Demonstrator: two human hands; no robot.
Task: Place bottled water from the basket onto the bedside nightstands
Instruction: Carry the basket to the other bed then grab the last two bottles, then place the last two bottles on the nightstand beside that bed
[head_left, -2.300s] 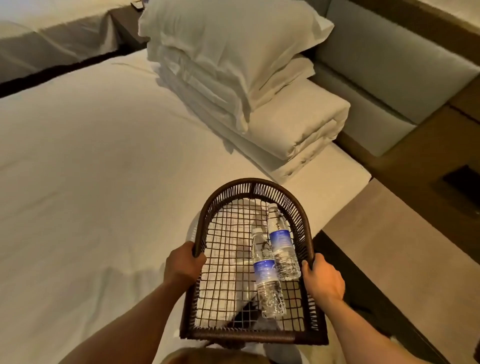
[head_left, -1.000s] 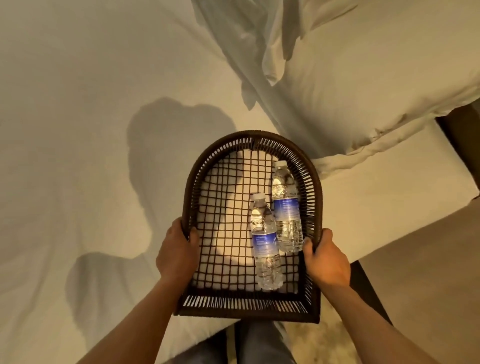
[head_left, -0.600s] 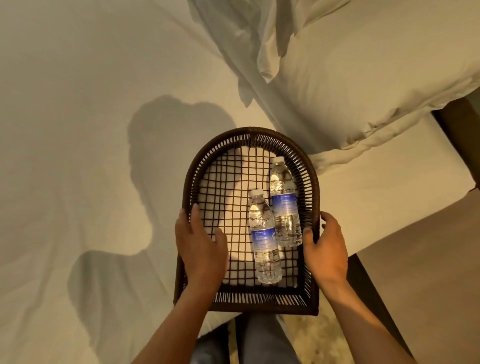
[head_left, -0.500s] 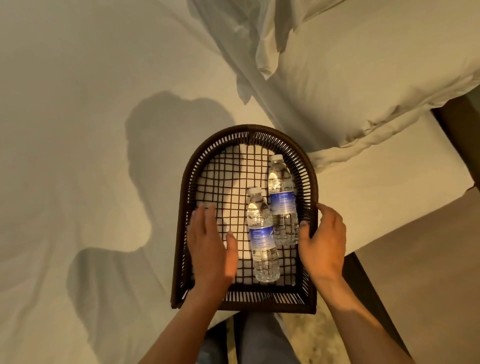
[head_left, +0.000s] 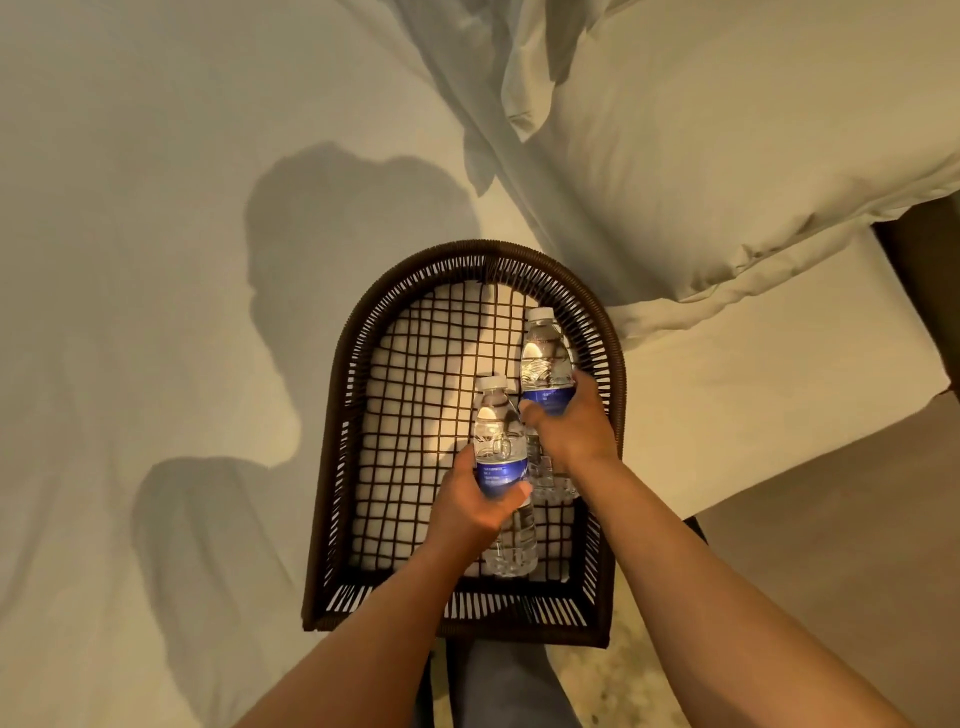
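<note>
While the basket (head_left: 332, 499) sits on the bed (head_left: 130, 260), left hand (head_left: 470, 506) wrapped round near bottle (head_left: 501, 452), right hand (head_left: 571, 426) round far bottle (head_left: 545, 358).

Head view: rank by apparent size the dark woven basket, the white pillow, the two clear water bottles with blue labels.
1. White pillow, cropped by the frame
2. Dark woven basket
3. Two clear water bottles with blue labels: left-hand bottle and right-hand bottle look alike; hands hide parts, so unranked.

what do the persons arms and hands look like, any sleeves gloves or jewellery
Both forearms are bare as far as the frame shows, with no sleeves in view. The left hand and right hand wear no gloves, and no watch, bracelet or ring is visible on the parts that show.
</note>
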